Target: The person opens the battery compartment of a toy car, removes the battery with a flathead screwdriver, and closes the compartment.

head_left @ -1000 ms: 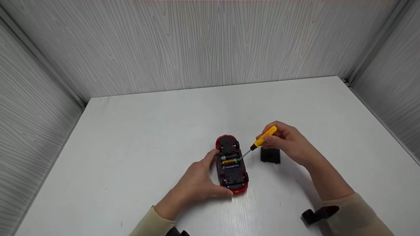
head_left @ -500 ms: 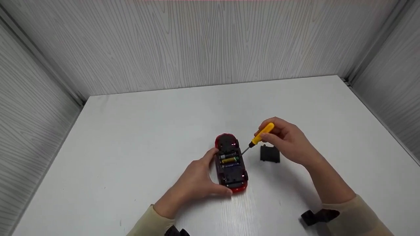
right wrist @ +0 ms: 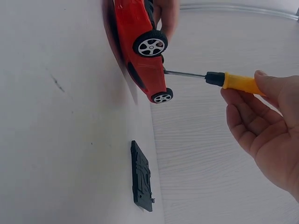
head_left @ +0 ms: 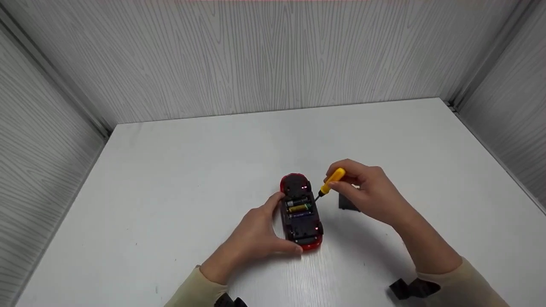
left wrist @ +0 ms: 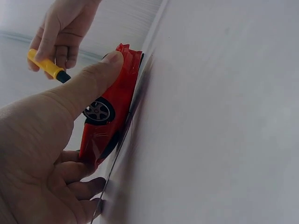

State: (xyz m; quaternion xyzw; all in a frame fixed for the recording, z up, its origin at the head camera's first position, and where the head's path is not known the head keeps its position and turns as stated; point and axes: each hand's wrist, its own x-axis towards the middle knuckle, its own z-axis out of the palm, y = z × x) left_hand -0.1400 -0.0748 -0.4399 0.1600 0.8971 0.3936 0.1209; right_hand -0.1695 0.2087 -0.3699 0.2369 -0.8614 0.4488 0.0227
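Observation:
A red toy car (head_left: 305,228) lies upside down, its black underside facing up and its battery compartment uncovered. Several batteries (head_left: 298,208) sit inside, the middle one gold with a green end. My left hand (head_left: 256,234) grips the car from the left, thumb at the near end and fingers along the far side. Between the thumb and fingers of my right hand (head_left: 373,192) is a yellow-handled screwdriver (head_left: 332,181). Its metal shaft slants down to the compartment's right edge; in the right wrist view, the tip is hidden behind the car's side (right wrist: 145,70).
A black battery cover (head_left: 347,204) lies on the white table (head_left: 192,170) right of the car, partly behind my right hand in the head view. Pale wood-grain panels (head_left: 273,55) rise behind and at both sides of the table.
The screwdriver tip has left the gold battery's green end for the compartment's right edge. My right hand has shifted left, now partly covering the battery cover. The left hand and car barely moved.

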